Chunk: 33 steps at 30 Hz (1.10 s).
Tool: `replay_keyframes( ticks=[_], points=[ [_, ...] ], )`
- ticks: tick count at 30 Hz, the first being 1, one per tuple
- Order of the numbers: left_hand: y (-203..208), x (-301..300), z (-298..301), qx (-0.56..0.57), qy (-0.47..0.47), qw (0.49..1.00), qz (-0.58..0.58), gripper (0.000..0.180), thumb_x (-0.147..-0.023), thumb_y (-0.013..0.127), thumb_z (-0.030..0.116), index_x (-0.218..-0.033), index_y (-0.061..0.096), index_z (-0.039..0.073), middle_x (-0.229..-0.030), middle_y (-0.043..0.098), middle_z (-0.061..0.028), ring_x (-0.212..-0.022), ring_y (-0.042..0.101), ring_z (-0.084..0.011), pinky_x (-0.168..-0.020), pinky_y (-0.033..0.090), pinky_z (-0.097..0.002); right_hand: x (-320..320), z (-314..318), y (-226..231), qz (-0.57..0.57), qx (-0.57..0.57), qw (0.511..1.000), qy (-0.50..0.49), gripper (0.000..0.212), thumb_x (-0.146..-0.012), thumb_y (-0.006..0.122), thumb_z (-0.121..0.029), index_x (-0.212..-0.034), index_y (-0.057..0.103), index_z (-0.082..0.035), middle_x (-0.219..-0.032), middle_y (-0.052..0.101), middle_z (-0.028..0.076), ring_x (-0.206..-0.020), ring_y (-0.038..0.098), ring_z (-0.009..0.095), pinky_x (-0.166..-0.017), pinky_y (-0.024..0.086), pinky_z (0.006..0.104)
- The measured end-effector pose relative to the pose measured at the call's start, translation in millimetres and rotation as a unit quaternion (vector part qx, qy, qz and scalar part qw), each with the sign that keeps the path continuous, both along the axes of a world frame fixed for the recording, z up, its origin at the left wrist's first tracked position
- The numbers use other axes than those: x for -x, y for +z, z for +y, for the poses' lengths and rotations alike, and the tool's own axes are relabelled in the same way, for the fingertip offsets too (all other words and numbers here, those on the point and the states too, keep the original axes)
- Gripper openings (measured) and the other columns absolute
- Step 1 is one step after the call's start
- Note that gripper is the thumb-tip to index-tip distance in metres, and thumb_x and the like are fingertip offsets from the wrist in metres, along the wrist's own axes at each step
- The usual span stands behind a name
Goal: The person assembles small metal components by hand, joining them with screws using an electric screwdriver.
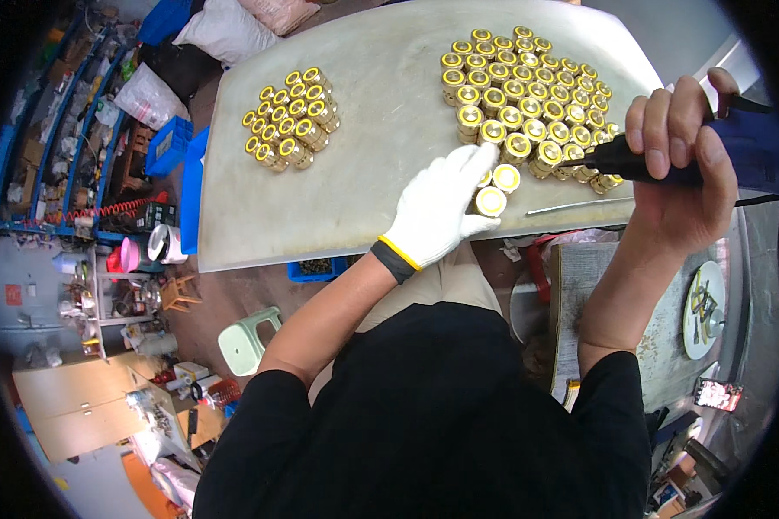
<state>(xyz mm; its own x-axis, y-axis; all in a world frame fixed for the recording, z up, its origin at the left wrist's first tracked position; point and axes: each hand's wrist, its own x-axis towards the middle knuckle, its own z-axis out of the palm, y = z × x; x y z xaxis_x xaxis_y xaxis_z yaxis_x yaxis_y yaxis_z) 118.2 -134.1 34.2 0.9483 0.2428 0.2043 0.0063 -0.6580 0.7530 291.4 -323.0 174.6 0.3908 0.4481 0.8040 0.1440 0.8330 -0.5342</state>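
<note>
My left hand (437,203), in a white glove with a yellow and dark cuff, curves around a few short brass cylinders (491,202) near the table's front edge. Its fingers lie along their far left side and its thumb along the near side. In my bare right hand (684,164) is a black power screwdriver (619,160), held level with its tip pointing left. That tip is over the right part of a large cluster of upright brass cylinders (528,95) with shiny round tops. The fingers wrap around the tool's body.
A smaller group of brass cylinders (290,117) stands on the left of the pale table (363,112). A thin metal rod (580,206) lies near the front edge. At lower right, a side table (597,277) bears a white plate (697,333). A green stool (247,342) stands at left.
</note>
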Motion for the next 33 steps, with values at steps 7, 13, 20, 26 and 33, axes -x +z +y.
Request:
replay_keyframes(
  ticks=[7,13,20,26,33],
  points=[
    [30,-25,14,-0.288,-0.254,0.921,-0.064,0.044,-0.087,0.078,0.024,-0.129,0.068,0.016,-0.148,0.057,-0.0149,-0.125,0.06,-0.0379,-0.099,0.054,-0.0484,-8,-34,4,0.004,0.021,1.0,-0.013,0.054,-0.104,0.058,-0.018,-0.153,0.047,0.001,-0.08,0.043,-0.003,-0.065,0.047,0.007,-0.074,0.041,0.0299],
    [25,-32,11,-0.27,-0.255,0.927,-0.051,0.026,-0.08,0.077,0.022,-0.102,0.067,0.012,-0.132,0.058,-0.0141,-0.102,0.062,-0.0374,-0.083,0.057,-0.0496,-8,-43,-1,0.01,0.028,0.999,-0.041,0.05,-0.103,0.061,-0.018,-0.147,0.05,0.002,-0.079,0.043,-0.002,-0.064,0.045,0.006,-0.071,0.039,0.0276],
    [48,59,42,-0.24,-0.06,0.969,0.028,0.033,-0.087,0.08,0.026,-0.118,0.073,0.016,-0.142,0.058,-0.0145,-0.124,0.063,-0.0353,-0.099,0.057,-0.0441,-31,-41,21,-0.057,-0.005,0.994,0.091,0.053,-0.1,0.066,-0.01,-0.15,0.049,-0.009,-0.071,0.048,0.007,-0.056,0.057,0.022,-0.06,0.054,0.0394],
    [52,143,133,-0.282,0.163,0.931,0.167,0.031,-0.084,0.08,0.031,-0.111,0.076,0.015,-0.136,0.061,-0.0156,-0.12,0.066,-0.0348,-0.1,0.056,-0.0443,-39,-44,24,-0.048,-0.003,0.992,0.119,0.05,-0.102,0.067,-0.013,-0.149,0.05,-0.009,-0.075,0.05,0.006,-0.06,0.058,0.021,-0.063,0.055,0.0426],
    [28,171,213,-0.244,0.266,0.918,0.166,0.047,-0.08,0.088,0.032,-0.12,0.073,0.013,-0.135,0.06,-0.0205,-0.124,0.063,-0.0384,-0.107,0.052,-0.0426,-49,-43,17,-0.058,-0.009,0.987,0.151,0.05,-0.102,0.067,-0.013,-0.149,0.05,-0.008,-0.075,0.051,0.006,-0.06,0.059,0.021,-0.063,0.054,0.0427]
  ],
)
